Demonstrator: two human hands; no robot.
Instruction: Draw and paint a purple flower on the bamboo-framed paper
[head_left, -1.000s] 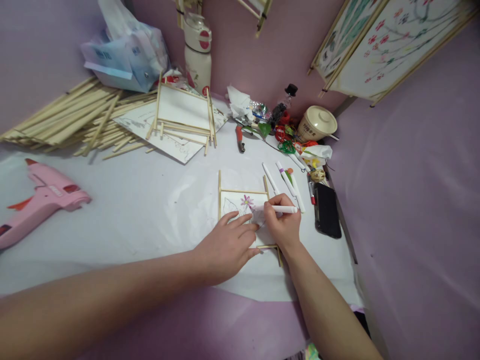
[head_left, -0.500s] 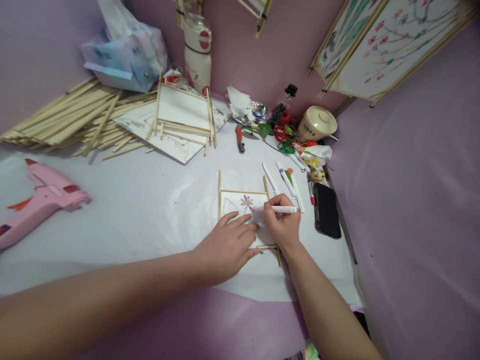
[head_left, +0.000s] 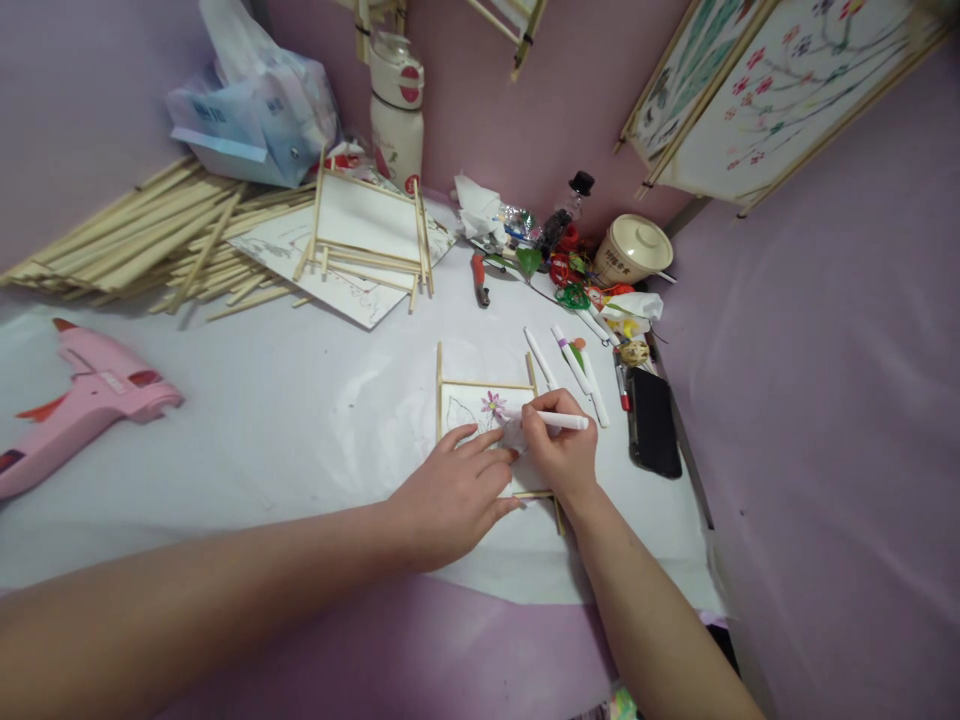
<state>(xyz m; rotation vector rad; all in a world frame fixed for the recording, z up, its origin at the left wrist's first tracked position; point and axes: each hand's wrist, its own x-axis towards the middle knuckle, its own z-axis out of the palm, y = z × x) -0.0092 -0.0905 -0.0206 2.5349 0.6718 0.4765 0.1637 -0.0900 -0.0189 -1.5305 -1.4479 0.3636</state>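
A small paper panel in a thin wooden stick frame (head_left: 472, 403) lies on the white sheet, with a pink flower and leaf outlines drawn on it. My left hand (head_left: 454, 492) lies flat on the panel's lower part, fingers stretched out, pressing it down. My right hand (head_left: 559, 455) is closed on a white marker pen (head_left: 559, 421), whose tip touches the paper beside the pink flower.
Several white markers (head_left: 570, 360) and a black phone (head_left: 654, 420) lie right of the panel. A pink glue gun (head_left: 82, 385) rests at the left. Bamboo sticks (head_left: 142, 240), more framed panels (head_left: 367, 220), a bottle (head_left: 396, 105), a lidded cup (head_left: 634, 250) and clutter sit behind.
My right hand and the marker have shifted slightly left, toward the flower. My left hand stays where it was.
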